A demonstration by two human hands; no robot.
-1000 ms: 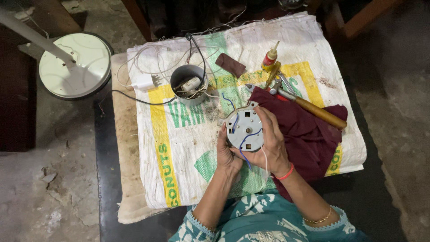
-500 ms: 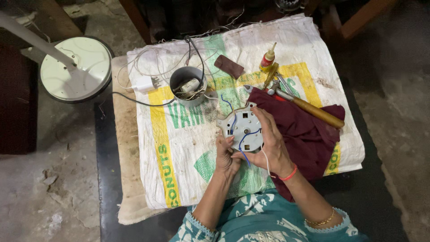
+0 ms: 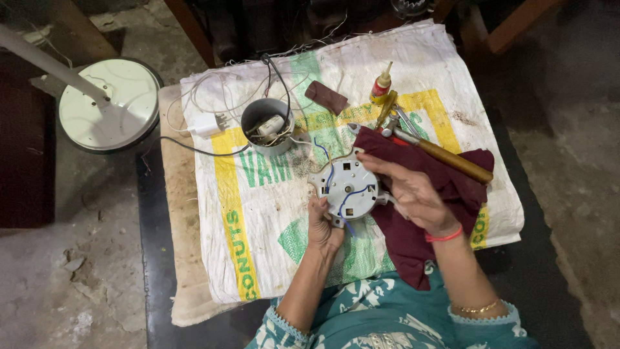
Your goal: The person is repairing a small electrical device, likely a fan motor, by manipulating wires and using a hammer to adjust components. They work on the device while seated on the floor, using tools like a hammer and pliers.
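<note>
Hands are seen nearest, both closed on a round grey motor housing (image 3: 351, 187) that is held just above a printed woven sack (image 3: 258, 213) spread over the table. The left hand (image 3: 323, 226) is gripped on the housing's lower edge from below, while the right hand (image 3: 413, 194) is laid along its right side, with the fingers reaching across the top rim. Blue wires (image 3: 349, 197) are looped over the housing's face, so the hold is best kept on the rim and away from them, lest a lead be tugged loose. A dark red cloth (image 3: 420, 232) is spread under the right wrist. Further off, a wooden-handled hammer (image 3: 445, 158) is lying on the cloth, a metal cup (image 3: 266, 126) of odd parts stands beyond the housing, and a small glue bottle (image 3: 381, 84) is seen near the far edge.
</note>
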